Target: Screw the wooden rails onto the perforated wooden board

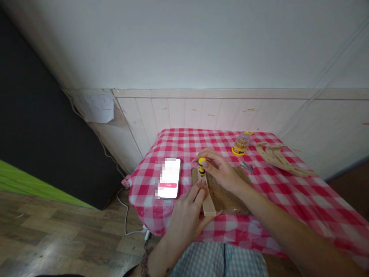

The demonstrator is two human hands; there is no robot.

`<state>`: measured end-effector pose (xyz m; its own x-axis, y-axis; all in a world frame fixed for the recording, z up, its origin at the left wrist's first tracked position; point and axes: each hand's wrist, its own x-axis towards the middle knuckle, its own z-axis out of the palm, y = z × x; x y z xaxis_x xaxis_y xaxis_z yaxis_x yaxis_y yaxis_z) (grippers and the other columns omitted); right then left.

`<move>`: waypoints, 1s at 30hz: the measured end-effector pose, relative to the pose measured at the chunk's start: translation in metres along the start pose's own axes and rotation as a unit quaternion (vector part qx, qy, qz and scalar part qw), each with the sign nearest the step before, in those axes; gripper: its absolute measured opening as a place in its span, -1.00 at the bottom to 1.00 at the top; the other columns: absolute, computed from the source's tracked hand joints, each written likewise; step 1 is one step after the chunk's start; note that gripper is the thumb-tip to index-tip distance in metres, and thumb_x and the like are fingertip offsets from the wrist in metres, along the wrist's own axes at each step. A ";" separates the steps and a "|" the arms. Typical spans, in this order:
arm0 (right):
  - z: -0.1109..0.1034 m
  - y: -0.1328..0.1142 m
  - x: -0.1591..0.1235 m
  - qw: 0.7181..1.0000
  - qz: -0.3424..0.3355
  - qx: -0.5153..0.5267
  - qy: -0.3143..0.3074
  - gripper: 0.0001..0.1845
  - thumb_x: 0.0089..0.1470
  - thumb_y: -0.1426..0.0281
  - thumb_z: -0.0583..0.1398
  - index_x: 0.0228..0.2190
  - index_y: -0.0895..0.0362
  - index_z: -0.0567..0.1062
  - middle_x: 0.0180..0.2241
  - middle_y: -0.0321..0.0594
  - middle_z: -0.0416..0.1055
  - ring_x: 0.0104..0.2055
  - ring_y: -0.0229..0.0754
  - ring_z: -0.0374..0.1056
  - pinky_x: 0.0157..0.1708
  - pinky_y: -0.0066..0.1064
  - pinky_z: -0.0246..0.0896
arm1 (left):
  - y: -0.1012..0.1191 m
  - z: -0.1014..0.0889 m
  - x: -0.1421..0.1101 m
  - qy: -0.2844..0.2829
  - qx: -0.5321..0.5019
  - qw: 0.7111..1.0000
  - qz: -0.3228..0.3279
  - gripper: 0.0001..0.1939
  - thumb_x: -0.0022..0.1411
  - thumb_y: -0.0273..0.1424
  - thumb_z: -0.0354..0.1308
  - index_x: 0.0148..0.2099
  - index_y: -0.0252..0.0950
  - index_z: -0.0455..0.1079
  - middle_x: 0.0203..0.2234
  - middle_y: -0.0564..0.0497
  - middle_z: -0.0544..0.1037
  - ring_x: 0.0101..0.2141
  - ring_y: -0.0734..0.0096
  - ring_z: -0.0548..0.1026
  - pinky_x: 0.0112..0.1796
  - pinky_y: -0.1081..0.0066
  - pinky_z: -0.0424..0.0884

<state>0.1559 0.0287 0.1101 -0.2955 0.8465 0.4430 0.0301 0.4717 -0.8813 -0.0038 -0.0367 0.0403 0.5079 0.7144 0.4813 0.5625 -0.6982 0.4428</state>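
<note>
Red-and-white gingham tablecloth on a table against white wood panelling. Toward the far edge, a bit set in a transparent case, curved plywood pieces and loose screws; off to the left, a smartphone. Mid-table, a drilled wooden board under a narrow wooden strip, long axis running from near edge toward wall. Right hand in a narrow pinch on a yellow-and-black stubby screwdriver, upright at the strip's far end. Left hand nearer the strip's near end, fingers curled against its side, steadying it.
</note>
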 end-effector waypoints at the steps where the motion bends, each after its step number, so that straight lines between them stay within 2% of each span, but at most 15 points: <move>1: 0.001 0.000 0.000 1.000 0.001 0.005 0.020 -0.62 0.13 -0.02 0.28 -0.36 0.03 0.44 -0.34 -0.29 0.30 -0.28 -0.18 0.26 -0.24 -0.31 0.23 | 0.000 0.000 0.000 0.001 -0.001 1.000 -0.002 -0.30 0.18 -0.35 0.41 0.25 -0.26 0.15 0.14 -0.23 0.47 0.16 -0.04 0.48 0.04 0.07 0.57; 4: 0.002 -0.001 0.000 0.998 0.019 0.030 0.052 -0.59 0.03 0.05 0.38 -0.40 0.03 0.35 -0.40 -0.38 0.24 -0.38 -0.25 0.19 -0.35 -0.37 0.17 | 0.001 0.000 0.001 -0.001 -0.003 1.000 -0.005 -0.33 0.20 -0.33 0.40 0.25 -0.26 0.16 0.14 -0.23 0.48 0.17 -0.03 0.47 0.05 0.06 0.56; 8: 0.001 -0.002 -0.001 0.998 0.033 0.030 0.034 -0.60 0.01 0.05 0.40 -0.38 0.05 0.41 -0.38 -0.35 0.31 -0.35 -0.24 0.25 -0.33 -0.37 0.21 | 0.002 0.000 0.002 -0.004 0.004 1.000 -0.005 -0.34 0.19 -0.33 0.40 0.22 -0.25 0.17 0.13 -0.22 0.49 0.16 -0.04 0.48 0.05 0.05 0.56; 10: -0.002 -0.002 -0.001 0.996 0.030 0.041 0.074 -0.61 0.04 0.03 0.37 -0.34 0.03 0.42 -0.38 -0.34 0.34 -0.36 -0.23 0.29 -0.34 -0.36 0.25 | 0.002 0.000 0.001 0.001 0.009 1.000 -0.004 -0.35 0.19 -0.32 0.40 0.21 -0.25 0.17 0.13 -0.23 0.49 0.16 -0.04 0.48 0.04 0.05 0.56; 13: -0.010 -0.003 -0.002 0.978 -0.008 0.079 0.193 -0.63 0.11 -0.02 0.29 -0.31 -0.01 0.39 -0.38 -0.34 0.38 -0.35 -0.20 0.35 -0.33 -0.33 0.32 | 0.001 0.000 0.001 0.009 0.014 1.000 0.006 -0.32 0.18 -0.33 0.42 0.22 -0.26 0.16 0.15 -0.26 0.47 0.15 -0.06 0.49 0.02 0.06 0.58; 15: -0.016 -0.007 -0.005 0.963 -0.028 0.092 0.251 -0.64 0.15 -0.03 0.25 -0.31 -0.03 0.37 -0.36 -0.33 0.39 -0.32 -0.17 0.39 -0.34 -0.31 0.35 | 0.000 0.001 0.000 0.013 0.010 1.000 0.014 -0.32 0.16 -0.34 0.42 0.22 -0.28 0.16 0.17 -0.29 0.46 0.15 -0.07 0.49 0.03 0.06 0.58; 21: -0.035 -0.028 -0.034 0.952 -0.042 0.076 0.292 -0.71 0.25 0.00 0.16 -0.27 -0.06 0.34 -0.35 -0.27 0.45 -0.33 -0.10 0.45 -0.44 -0.28 0.34 | 0.001 0.003 -0.005 0.025 -0.017 0.999 0.008 -0.33 0.21 -0.39 0.36 0.27 -0.30 0.14 0.23 -0.30 0.40 0.21 -0.07 0.42 0.12 -0.01 0.50; 25: -0.063 -0.038 -0.058 0.952 -0.023 0.045 0.302 -0.69 0.23 -0.02 0.16 -0.28 -0.06 0.39 -0.32 -0.25 0.45 -0.47 -0.15 0.36 -0.56 -0.30 0.24 | 0.002 0.004 -0.008 0.050 -0.053 0.997 0.003 -0.51 0.29 -0.51 0.20 0.23 -0.26 0.22 0.18 -0.22 0.45 0.24 0.03 0.39 0.16 -0.02 0.47; 28: -0.096 -0.035 -0.073 0.953 0.024 -0.024 0.302 -0.65 0.20 -0.04 0.17 -0.30 -0.04 0.40 -0.36 -0.26 0.41 -0.59 -0.24 0.16 -0.63 -0.33 0.10 | 0.001 0.006 -0.011 0.066 -0.064 0.996 0.000 -0.55 0.28 -0.61 0.12 0.18 -0.21 0.29 0.11 -0.16 0.52 0.17 0.08 0.48 0.10 0.02 0.54; 30: -0.121 -0.028 -0.082 0.942 0.046 -0.092 0.320 -0.62 0.20 -0.07 0.16 -0.28 -0.02 0.42 -0.39 -0.28 0.37 -0.59 -0.26 0.10 -0.62 -0.37 0.04 | 0.001 0.008 -0.012 0.072 -0.070 0.995 -0.005 -0.53 0.26 -0.65 0.08 0.16 -0.18 0.32 0.09 -0.13 0.54 0.11 0.12 0.53 0.07 0.05 0.57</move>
<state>0.2952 -0.0241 0.1188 0.3503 0.8341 0.4262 0.2097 0.3736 -0.9036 -0.0038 -0.0451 0.0287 0.3986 0.7141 0.5755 0.4648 -0.6982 0.5445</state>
